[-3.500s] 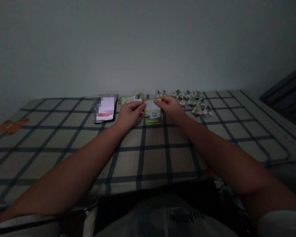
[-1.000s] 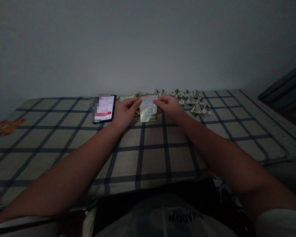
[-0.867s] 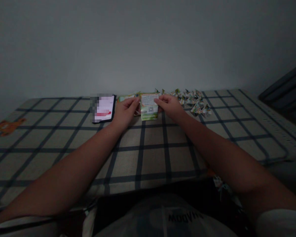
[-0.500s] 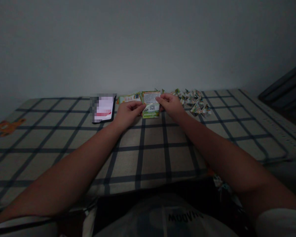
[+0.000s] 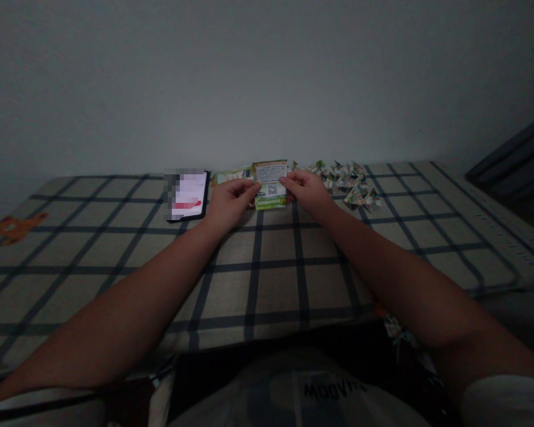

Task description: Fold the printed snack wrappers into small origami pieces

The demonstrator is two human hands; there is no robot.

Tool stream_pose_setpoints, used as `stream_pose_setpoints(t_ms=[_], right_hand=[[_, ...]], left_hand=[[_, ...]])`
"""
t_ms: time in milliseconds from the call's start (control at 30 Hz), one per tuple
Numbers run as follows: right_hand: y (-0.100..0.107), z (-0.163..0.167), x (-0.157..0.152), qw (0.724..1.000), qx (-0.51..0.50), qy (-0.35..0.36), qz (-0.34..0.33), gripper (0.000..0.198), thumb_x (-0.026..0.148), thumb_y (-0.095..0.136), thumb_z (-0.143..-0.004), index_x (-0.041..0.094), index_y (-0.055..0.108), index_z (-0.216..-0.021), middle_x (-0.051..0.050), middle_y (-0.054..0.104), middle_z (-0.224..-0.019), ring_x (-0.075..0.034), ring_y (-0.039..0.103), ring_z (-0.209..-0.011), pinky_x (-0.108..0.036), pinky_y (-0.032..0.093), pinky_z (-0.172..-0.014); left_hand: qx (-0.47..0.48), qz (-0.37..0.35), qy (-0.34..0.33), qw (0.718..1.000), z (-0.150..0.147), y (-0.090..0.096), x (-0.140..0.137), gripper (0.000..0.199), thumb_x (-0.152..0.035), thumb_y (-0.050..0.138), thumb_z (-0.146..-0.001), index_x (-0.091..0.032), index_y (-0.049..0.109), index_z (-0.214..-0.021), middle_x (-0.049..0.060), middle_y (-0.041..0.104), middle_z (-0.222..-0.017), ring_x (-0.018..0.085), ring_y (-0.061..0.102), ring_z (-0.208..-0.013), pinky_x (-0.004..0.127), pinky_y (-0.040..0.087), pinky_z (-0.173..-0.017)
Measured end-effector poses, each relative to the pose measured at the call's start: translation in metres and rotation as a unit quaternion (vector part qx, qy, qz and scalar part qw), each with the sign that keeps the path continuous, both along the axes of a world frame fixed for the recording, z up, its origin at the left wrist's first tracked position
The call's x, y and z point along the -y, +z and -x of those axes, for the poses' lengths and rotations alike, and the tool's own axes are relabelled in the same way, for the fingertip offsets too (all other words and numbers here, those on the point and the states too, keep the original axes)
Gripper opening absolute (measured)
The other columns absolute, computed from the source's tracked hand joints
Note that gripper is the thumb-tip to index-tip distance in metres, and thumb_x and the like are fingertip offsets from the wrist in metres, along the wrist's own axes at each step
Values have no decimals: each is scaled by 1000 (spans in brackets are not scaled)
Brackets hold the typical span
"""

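A small printed sheet of paper (image 5: 270, 185), white and green with lines of text and a square code, is held up between my two hands. The thumb and fingers of my left hand (image 5: 232, 200) pinch its left edge. My right hand (image 5: 308, 188) pinches the right edge near mid-height. Behind my left hand lies more green and white printed paper (image 5: 231, 176), partly covered. Beyond my right hand sits a heap of small folded paper pieces (image 5: 342, 176). Fingers behind the sheet are mostly hidden.
A phone or tablet (image 5: 189, 196) with a lit, partly blurred screen lies left of my left hand. The checked cloth (image 5: 276, 284) covers the surface up to the wall (image 5: 267, 77). An orange figure (image 5: 15, 228) shows at far left. More folded paper (image 5: 398, 332) lies below the near edge.
The sheet has risen slightly and shifted a little left, with a small tilt. Both hands keep their pinch on it and have barely moved.
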State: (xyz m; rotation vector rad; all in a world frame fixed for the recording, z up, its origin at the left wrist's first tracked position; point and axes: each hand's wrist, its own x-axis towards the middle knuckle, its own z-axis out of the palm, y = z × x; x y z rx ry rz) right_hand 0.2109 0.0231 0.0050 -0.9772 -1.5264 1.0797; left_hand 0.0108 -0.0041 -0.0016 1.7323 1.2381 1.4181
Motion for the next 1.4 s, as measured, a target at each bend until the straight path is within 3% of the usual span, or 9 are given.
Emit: stream_pose_setpoints(t_ms=[400, 533, 667, 800, 1033, 1200, 1400], right_hand=[[-4, -2, -1, 999, 16, 44, 9, 24, 41, 75, -82, 17, 73, -80, -3, 71, -80, -13, 64, -71, -25, 57, -61], [-4, -2, -1, 1000, 11, 27, 0, 23, 39, 73, -83, 17, 71, -78, -3, 71, -77, -12, 63, -67, -24, 56, -59], [-3, -2, -3, 1000, -25, 8, 16, 19, 36, 73, -82, 17, 71, -81, -2, 72, -80, -11, 62, -67, -22, 55, -57], [-2, -2, -3, 999, -43, -11, 31, 18, 34, 74, -82, 16, 70, -82, -2, 72, -81, -12, 63, -69, -22, 55, -58], [-2, -2, -5, 999, -28, -11, 27, 21, 35, 73, -82, 15, 69, -81, -2, 70, -78, -11, 62, -67, -20, 53, -57], [-6, -3, -5, 999, 20, 33, -13, 22, 34, 71, -83, 15, 68, -74, 1, 65, -68, -10, 58, -61, -20, 51, -56], [-8, -2, -6, 999, -5, 45, 28, 19, 34, 73, -83, 15, 73, -81, -1, 69, -74, -10, 62, -65, -19, 54, -57]], left_hand=[[30, 3, 21, 999, 1, 0, 0, 29, -45, 76, -78, -17, 74, -86, 2, 71, -74, 15, 61, -65, 27, 51, -62], [37, 5, -10, 999, 4, -5, -4, 36, -54, 73, -83, -19, 75, -88, 1, 68, -67, 13, 58, -58, 26, 47, -56], [58, 52, -80, 994, 5, -7, -5, 49, -66, 62, -89, -20, 70, -75, 3, 66, -60, 14, 60, -55, 27, 47, -54], [25, 61, -116, 991, 3, -5, 0, 40, -58, 76, -81, -18, 74, -78, 4, 72, -69, 13, 61, -56, 26, 48, -57], [-33, 76, -107, 991, 4, -5, -1, 34, -49, 74, -84, -15, 75, -79, 6, 74, -71, 12, 62, -58, 24, 48, -58], [10, 112, -121, 986, 3, -6, 0, 36, -49, 77, -79, -14, 76, -91, 6, 75, -76, 13, 63, -57, 25, 49, -55], [-36, 68, -74, 994, 4, -11, -3, 46, -60, 69, -85, -15, 72, -74, 4, 68, -60, 13, 58, -51, 23, 40, -49]])
